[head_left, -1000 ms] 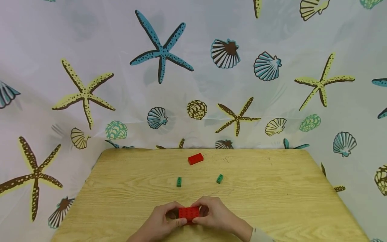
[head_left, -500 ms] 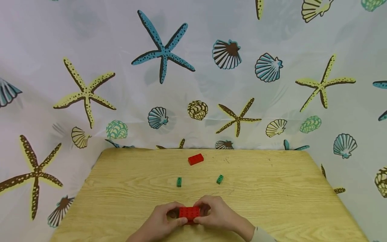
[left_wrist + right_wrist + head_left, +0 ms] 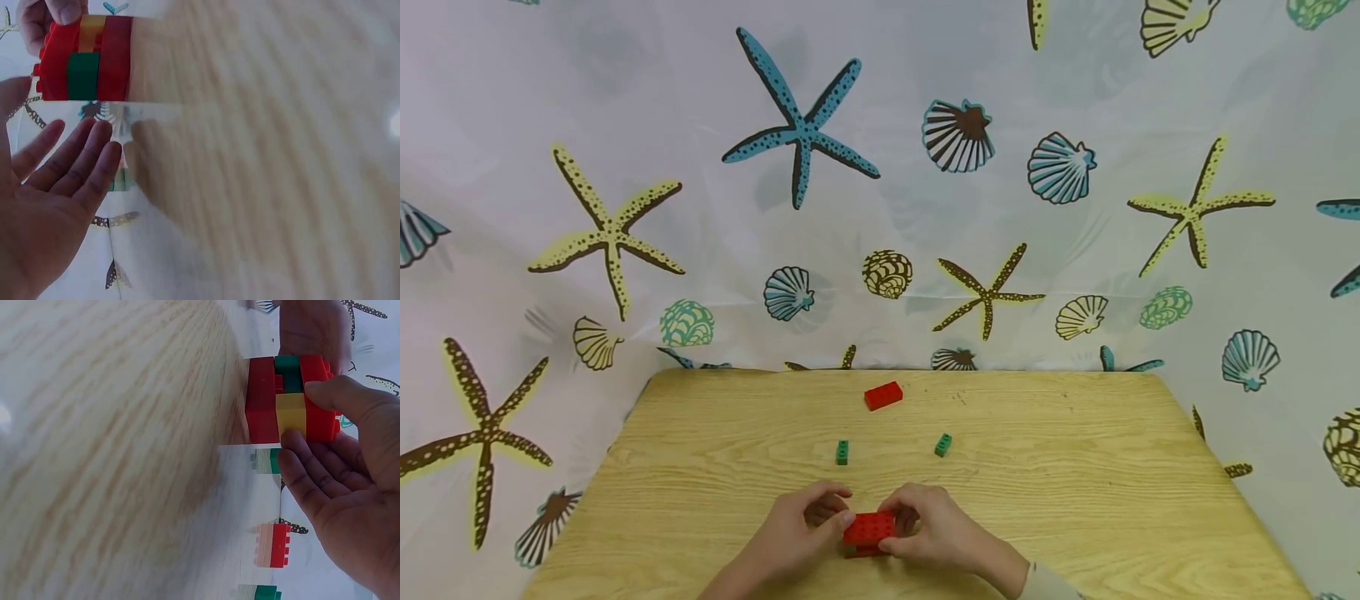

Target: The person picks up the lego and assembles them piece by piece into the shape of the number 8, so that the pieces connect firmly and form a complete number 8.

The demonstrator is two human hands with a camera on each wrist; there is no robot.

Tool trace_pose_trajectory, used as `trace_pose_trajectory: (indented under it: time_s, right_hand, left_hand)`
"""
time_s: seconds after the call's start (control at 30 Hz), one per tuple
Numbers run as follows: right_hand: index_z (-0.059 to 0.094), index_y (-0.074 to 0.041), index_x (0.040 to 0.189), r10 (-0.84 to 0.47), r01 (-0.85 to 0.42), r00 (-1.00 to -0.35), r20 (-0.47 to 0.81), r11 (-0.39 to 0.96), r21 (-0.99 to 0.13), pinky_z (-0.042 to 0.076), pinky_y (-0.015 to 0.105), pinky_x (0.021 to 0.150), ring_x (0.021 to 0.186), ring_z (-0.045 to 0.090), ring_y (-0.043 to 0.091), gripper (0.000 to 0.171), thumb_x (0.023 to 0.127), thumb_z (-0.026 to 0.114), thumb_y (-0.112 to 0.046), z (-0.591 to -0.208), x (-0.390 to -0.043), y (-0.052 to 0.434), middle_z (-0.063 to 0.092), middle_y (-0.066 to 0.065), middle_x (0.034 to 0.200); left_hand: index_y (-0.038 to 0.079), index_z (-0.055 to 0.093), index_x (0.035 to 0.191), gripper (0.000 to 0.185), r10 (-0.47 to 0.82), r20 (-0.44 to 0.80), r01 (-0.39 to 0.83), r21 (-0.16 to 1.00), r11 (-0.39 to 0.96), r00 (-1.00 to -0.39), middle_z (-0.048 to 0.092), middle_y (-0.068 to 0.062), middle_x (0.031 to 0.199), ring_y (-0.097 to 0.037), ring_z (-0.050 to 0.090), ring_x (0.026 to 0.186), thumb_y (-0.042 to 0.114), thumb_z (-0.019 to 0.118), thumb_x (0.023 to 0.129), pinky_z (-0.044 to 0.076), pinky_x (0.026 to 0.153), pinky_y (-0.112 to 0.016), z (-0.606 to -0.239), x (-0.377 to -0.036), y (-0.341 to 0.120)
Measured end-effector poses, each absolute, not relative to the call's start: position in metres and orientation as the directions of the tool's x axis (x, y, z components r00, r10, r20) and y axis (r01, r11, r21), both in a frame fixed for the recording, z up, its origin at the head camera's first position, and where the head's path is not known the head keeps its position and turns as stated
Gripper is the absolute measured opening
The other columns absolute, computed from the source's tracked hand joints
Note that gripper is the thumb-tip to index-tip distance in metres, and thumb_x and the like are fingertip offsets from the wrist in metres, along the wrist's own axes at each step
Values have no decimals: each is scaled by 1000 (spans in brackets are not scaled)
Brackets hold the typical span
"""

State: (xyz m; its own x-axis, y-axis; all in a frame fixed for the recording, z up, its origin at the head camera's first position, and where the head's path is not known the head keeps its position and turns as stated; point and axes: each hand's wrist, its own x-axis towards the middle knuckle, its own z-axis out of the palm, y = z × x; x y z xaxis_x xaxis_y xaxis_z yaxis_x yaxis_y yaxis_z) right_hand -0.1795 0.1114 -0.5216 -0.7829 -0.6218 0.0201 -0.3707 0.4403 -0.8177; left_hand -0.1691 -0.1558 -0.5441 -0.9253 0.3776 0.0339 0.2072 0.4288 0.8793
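In the head view a stack of toy building bricks stands on the near part of the table. Its top is a red brick with studs. A green brick and a yellow brick make up the middle layer, above a second red brick lying on the tabletop. My right hand pinches the stack from the right, thumb on the near side and fingers toward the far side. My left hand is beside the stack's left end, its fingers extended off the bricks and its thumb tip right at the top brick's corner.
Beyond the hands, two small green bricks lie on the wooden table: a left one and a right one. Farther back is a loose red brick. A cloth printed with starfish and shells hangs behind the table.
My left hand has loosened from the stack and shifted slightly left, baring its left end and the green brick. My right hand keeps its hold.
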Motion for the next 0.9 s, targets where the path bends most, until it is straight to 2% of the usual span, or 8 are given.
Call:
trace_pose_trajectory:
  time_s: [0.2,0.37,0.57,0.9]
  right_hand:
    - [74,-15,112,-624,-365,-781,7,447,-816,55,19,77,85,62,0,24,92,84,-23,-520,-180,111,71,-7,100]
    - [74,-15,112,-624,-365,-781,11,443,-819,54,18,77,84,62,1,24,91,84,-22,-520,-180,111,70,-7,99]
    - [74,-14,113,-632,-371,-775,19,430,-823,54,18,77,85,63,0,25,92,84,-22,-519,-180,112,70,-6,100]
    - [73,-14,114,-628,-359,-778,2,442,-822,54,18,77,85,63,1,25,92,84,-22,-519,-181,112,70,-7,100]
  left_hand:
    - [10,69,130,31,218,57,155,873,463,-974,76,2,101,-9,72,91,21,74,101,58,80,-23,-545,-185,-162]
    - [11,70,129,32,146,62,126,867,483,-987,74,5,96,-7,70,86,16,77,98,57,78,-22,-547,-196,-163]
    - [10,71,128,33,113,64,112,864,491,-992,73,5,94,-7,69,83,14,78,96,57,78,-23,-547,-207,-161]
    - [9,70,131,37,128,51,107,867,487,-991,72,1,98,-9,67,86,16,77,96,56,79,-23,-546,-222,-159]
